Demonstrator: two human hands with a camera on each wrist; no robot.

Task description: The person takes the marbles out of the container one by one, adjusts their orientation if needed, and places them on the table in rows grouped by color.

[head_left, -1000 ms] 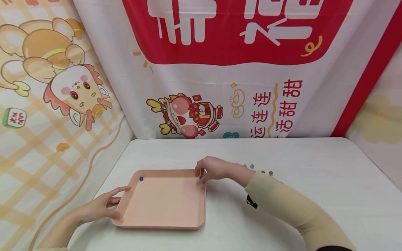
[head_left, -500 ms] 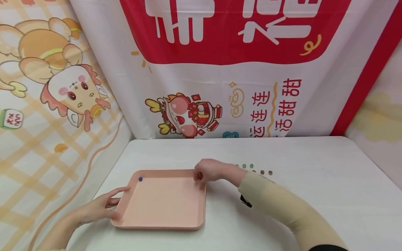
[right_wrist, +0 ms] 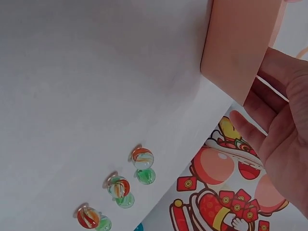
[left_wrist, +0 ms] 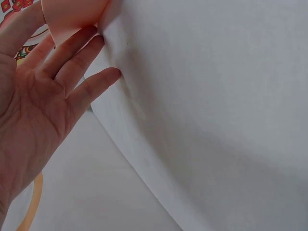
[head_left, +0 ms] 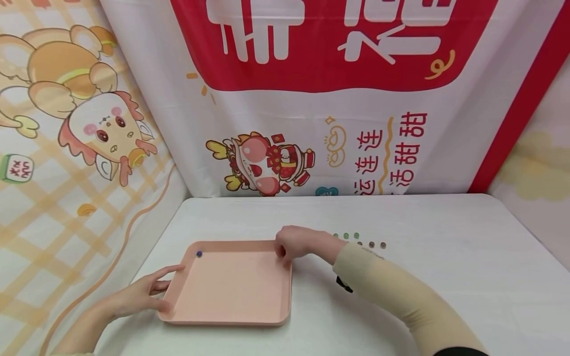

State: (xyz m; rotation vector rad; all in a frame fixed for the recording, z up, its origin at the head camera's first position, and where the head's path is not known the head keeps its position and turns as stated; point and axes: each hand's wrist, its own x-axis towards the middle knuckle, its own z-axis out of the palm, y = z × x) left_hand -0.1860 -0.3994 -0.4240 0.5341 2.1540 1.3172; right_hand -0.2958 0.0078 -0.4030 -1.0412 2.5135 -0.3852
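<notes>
A shallow pink tray (head_left: 240, 291) lies on the white table in the head view. One dark blue marble (head_left: 199, 254) sits inside its far left corner. My left hand (head_left: 138, 295) is at the tray's left side, thumb and index finger touching the rim; the left wrist view shows its other fingers extended along the outer wall. At the far right corner, my right hand (head_left: 295, 243) reaches over the rim with curled fingers. Its fingertips are hidden, and I cannot tell whether they hold a marble. In the right wrist view, the little finger (right_wrist: 245, 126) stays outside the tray.
Right of the tray, green marbles (head_left: 346, 236) and brownish-looking marbles (head_left: 371, 244) lie in two rows, partly behind my right sleeve (head_left: 392, 287). Up close, clear marbles (right_wrist: 142, 158) show orange swirls. A printed cloth backdrop (head_left: 258, 113) stands at the table's far edge.
The blue marble seen at my right fingers a second ago is now hidden. My right hand dips slightly and its forearm shifts left, uncovering more marbles. The left hand holds its place.
</notes>
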